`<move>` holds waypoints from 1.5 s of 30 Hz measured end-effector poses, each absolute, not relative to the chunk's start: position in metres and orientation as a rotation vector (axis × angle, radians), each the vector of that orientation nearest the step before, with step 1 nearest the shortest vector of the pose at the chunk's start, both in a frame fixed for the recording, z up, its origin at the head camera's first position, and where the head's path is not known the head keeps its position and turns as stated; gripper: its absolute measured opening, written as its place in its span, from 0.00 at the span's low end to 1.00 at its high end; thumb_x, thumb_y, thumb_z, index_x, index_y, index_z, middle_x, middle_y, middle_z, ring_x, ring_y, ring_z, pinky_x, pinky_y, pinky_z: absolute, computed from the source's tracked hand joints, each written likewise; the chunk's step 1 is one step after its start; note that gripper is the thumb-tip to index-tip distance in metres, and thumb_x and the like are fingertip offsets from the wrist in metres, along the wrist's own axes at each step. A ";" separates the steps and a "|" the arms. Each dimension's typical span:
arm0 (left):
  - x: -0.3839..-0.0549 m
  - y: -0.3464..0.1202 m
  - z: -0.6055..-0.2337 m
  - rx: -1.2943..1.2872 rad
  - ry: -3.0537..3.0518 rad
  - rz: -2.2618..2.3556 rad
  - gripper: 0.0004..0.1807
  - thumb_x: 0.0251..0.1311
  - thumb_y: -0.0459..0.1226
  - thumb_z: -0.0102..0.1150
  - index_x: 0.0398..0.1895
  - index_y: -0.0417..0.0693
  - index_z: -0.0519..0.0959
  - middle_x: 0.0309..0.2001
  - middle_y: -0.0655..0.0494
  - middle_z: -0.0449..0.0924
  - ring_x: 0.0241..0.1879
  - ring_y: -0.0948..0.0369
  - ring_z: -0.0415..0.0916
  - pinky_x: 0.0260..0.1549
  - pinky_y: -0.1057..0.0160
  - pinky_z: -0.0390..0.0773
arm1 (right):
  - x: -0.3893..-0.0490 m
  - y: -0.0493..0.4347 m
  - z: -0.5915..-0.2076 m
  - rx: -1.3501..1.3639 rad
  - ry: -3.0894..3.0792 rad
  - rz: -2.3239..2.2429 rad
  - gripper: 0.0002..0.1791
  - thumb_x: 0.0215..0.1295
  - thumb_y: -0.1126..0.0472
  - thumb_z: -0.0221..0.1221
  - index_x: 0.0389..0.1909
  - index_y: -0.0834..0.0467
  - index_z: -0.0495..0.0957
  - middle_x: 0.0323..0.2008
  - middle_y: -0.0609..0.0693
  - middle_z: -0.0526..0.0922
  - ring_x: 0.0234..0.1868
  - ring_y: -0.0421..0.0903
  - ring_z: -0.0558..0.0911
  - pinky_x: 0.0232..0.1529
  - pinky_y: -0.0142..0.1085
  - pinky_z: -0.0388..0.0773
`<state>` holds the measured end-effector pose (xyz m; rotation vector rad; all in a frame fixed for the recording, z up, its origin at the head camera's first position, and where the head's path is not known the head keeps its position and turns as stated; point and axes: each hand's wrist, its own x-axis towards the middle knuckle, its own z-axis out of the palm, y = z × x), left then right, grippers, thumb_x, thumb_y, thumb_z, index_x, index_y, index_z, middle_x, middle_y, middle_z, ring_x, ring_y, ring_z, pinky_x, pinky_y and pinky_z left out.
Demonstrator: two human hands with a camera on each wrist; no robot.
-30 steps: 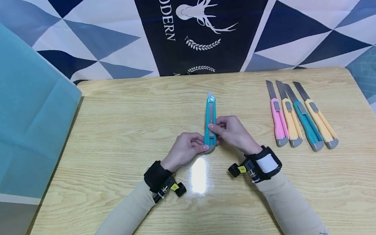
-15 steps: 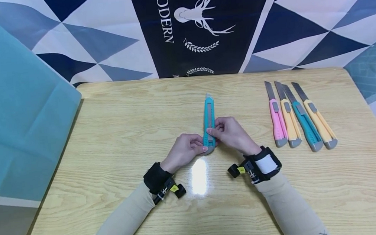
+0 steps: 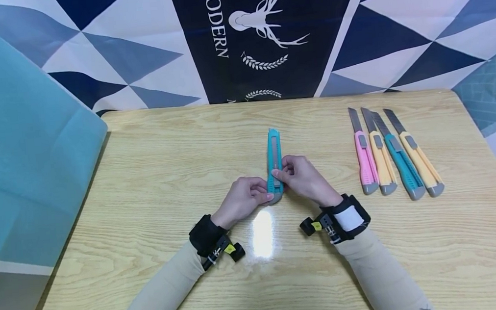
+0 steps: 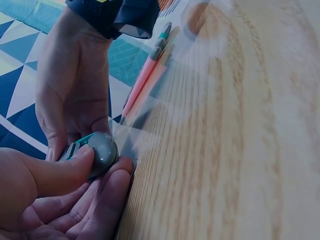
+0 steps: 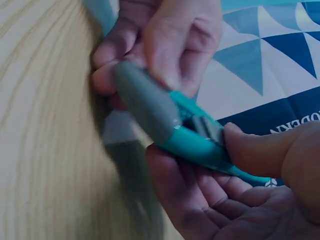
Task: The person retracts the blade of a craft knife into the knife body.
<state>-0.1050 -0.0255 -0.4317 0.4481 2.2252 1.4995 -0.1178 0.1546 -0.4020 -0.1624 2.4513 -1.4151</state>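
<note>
A teal utility knife (image 3: 270, 153) with a grey end cap (image 5: 145, 100) is held between both hands at the middle of the table, its tip pointing away. My left hand (image 3: 244, 197) pinches the capped end between thumb and fingers. On the other side, my right hand (image 3: 306, 177) grips the body, the thumb against the grey slider (image 5: 207, 127). Only a small bit of blade shows at the far tip. In the left wrist view the grey cap (image 4: 105, 152) sits under the left thumb, and most of the body is hidden.
Several utility knives lie side by side at the right with blades extended: a pink one (image 3: 367, 164), a yellow one (image 3: 384, 163), a teal one (image 3: 405, 166) and another yellow one (image 3: 424, 164). A patterned cloth (image 3: 154, 45) hangs behind the wooden table (image 3: 163, 147).
The right thumb and slider have moved slightly toward the capped end, and less blade shows at the tip. The left hand keeps its hold. The view has shifted a little.
</note>
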 end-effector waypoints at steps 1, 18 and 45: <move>-0.105 -0.026 -0.431 0.439 2.215 1.505 0.05 0.57 0.32 0.61 0.35 0.40 0.80 0.29 0.52 0.83 0.28 0.66 0.79 0.31 0.65 0.79 | -0.118 0.155 -0.403 -0.169 2.451 -1.418 0.07 0.67 0.63 0.54 0.37 0.64 0.74 0.27 0.56 0.82 0.26 0.46 0.79 0.24 0.33 0.78; -0.110 -0.031 -0.431 0.388 1.994 1.680 0.09 0.61 0.33 0.57 0.40 0.35 0.76 0.29 0.45 0.82 0.23 0.55 0.79 0.23 0.63 0.84 | -0.113 0.151 -0.396 -0.251 2.324 -1.443 0.10 0.68 0.65 0.53 0.41 0.69 0.74 0.29 0.62 0.81 0.27 0.57 0.80 0.28 0.52 0.83; -0.116 -0.035 -0.430 0.405 2.106 1.619 0.12 0.54 0.28 0.63 0.42 0.36 0.78 0.31 0.47 0.83 0.30 0.60 0.80 0.29 0.64 0.83 | -0.117 0.147 -0.413 -0.259 2.480 -1.442 0.04 0.65 0.66 0.55 0.36 0.64 0.75 0.28 0.55 0.80 0.26 0.44 0.79 0.23 0.32 0.79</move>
